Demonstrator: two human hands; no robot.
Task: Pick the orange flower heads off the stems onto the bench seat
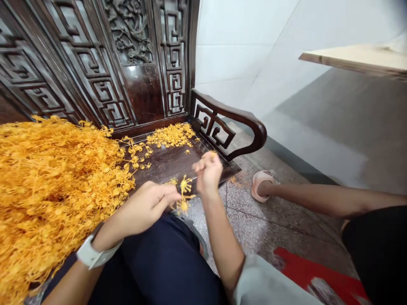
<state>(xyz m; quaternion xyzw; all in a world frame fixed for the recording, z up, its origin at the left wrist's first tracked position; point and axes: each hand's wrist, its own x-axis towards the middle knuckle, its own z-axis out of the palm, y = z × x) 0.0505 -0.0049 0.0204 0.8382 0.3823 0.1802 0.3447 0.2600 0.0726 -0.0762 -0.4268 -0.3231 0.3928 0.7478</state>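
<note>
The left hand [146, 207], with a white watch [90, 254] on its wrist, pinches a yellow plastic sprig [184, 195] above the lap. The right hand [208, 171], blurred, is raised just beside it, fingers bunched around a yellow bit [212, 153]. A big heap [47, 190] of such sprigs covers the carved dark bench [229, 127] at left; a small pile [171, 135] lies at the seat's back. Another person's leg [318, 199] in a pink slipper [260, 184] stretches across the floor at right.
</note>
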